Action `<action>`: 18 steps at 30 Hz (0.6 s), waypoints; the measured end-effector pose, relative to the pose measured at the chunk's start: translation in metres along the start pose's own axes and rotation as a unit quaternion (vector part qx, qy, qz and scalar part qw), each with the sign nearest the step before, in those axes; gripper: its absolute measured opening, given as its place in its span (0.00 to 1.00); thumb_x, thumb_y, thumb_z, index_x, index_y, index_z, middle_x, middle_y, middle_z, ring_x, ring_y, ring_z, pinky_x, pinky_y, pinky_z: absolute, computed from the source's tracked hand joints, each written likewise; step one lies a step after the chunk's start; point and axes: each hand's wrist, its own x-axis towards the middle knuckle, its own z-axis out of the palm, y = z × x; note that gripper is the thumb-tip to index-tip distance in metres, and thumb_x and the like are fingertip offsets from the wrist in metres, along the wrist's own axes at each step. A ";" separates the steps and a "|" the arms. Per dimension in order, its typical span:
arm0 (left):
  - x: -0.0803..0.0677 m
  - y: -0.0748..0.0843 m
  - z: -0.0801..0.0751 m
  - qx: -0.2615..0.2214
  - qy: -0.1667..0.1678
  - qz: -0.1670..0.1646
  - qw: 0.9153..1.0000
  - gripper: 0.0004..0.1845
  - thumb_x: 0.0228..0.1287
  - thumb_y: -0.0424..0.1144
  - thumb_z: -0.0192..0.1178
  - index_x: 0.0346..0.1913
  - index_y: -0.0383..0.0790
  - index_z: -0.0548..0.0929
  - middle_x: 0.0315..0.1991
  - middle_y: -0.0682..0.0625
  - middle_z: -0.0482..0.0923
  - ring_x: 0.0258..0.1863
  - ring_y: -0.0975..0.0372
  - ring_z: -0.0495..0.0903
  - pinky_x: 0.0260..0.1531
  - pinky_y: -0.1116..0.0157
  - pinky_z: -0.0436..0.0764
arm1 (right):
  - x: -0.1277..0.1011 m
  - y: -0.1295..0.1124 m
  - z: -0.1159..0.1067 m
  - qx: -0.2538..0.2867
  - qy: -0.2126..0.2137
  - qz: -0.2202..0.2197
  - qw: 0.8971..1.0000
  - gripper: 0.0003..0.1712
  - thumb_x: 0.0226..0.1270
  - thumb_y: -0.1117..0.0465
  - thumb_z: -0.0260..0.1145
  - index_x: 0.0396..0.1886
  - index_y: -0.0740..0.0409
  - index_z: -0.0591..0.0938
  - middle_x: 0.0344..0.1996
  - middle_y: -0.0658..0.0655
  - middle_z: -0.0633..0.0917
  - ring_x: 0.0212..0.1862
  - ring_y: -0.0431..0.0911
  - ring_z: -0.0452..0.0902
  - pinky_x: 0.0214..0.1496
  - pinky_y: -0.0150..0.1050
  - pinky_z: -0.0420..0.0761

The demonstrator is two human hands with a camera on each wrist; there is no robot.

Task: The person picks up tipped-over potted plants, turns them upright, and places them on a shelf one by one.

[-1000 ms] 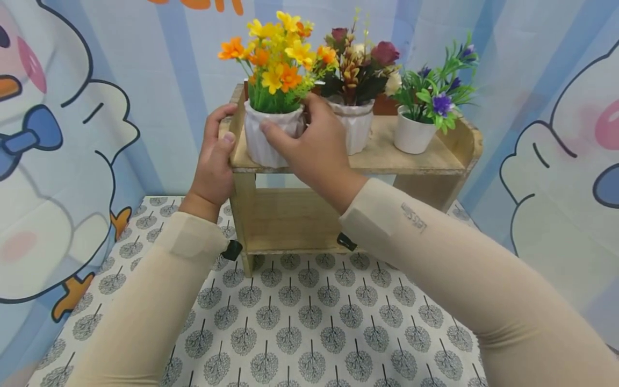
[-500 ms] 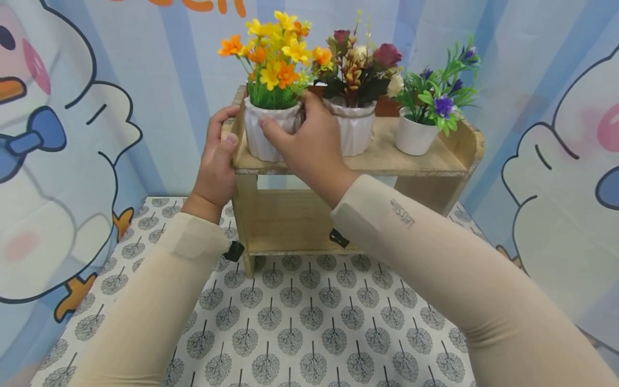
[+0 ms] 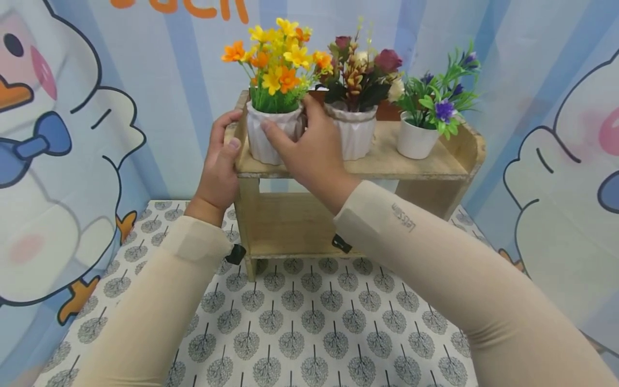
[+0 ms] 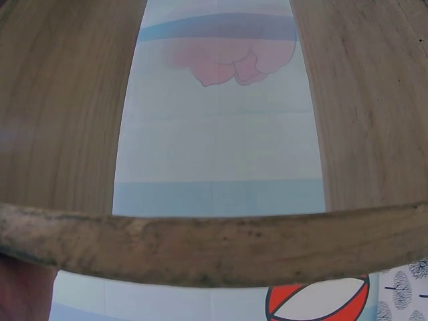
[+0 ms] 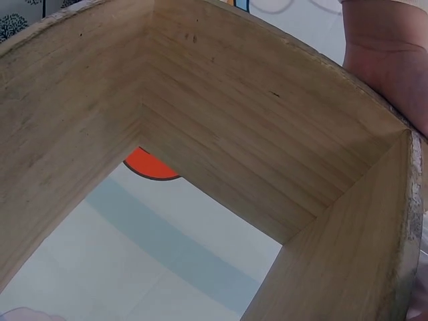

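A small wooden shelf (image 3: 416,166) stands on the patterned table. On its top board sit three pots. My right hand (image 3: 304,142) grips the leftmost white ribbed pot (image 3: 263,137), which carries yellow and orange flowers (image 3: 278,59); thumb in front, fingers round its right side. My left hand (image 3: 220,161) holds the shelf's left end, thumb on the front edge. The left wrist view shows only the shelf edge (image 4: 214,244) close up; the right wrist view shows the shelf's inside (image 5: 221,134) and my left wrist (image 5: 394,67).
A second white ribbed pot (image 3: 358,134) with dark red flowers stands right next to the held pot. A smaller white pot (image 3: 415,141) with purple flowers sits at the shelf's right. A cartoon-printed curtain (image 3: 72,134) hangs close behind and at both sides. The tablecloth (image 3: 309,322) has a tree print.
My right hand has pushed the yellow-flower pot slightly back from the shelf's front edge. The left hand has stayed on the shelf's end.
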 end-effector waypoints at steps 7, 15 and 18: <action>0.000 0.000 0.000 -0.006 0.002 -0.005 1.000 0.29 0.77 0.43 0.39 0.77 0.38 0.62 0.74 0.46 0.62 0.57 0.61 0.70 0.63 0.64 0.67 | -0.006 -0.002 -0.005 0.031 -0.020 0.020 0.999 0.49 0.68 0.39 0.73 0.81 0.51 0.64 0.73 0.52 0.76 0.71 0.41 0.72 0.71 0.41 0.74; -0.001 0.002 0.000 -0.007 0.004 -0.020 1.000 0.28 0.78 0.43 0.38 0.77 0.41 0.62 0.72 0.46 0.63 0.58 0.60 0.70 0.61 0.64 0.68 | -0.029 -0.002 -0.016 0.049 -0.039 0.047 0.997 0.52 0.67 0.42 0.75 0.82 0.56 0.63 0.78 0.56 0.70 0.76 0.48 0.69 0.73 0.43 0.74; 0.000 0.002 0.001 -0.003 0.003 -0.023 1.000 0.28 0.78 0.43 0.38 0.77 0.41 0.62 0.74 0.46 0.61 0.61 0.61 0.67 0.64 0.63 0.65 | -0.041 0.002 -0.022 0.069 -0.039 0.032 0.996 0.49 0.67 0.47 0.76 0.80 0.59 0.66 0.76 0.58 0.72 0.76 0.49 0.70 0.73 0.40 0.73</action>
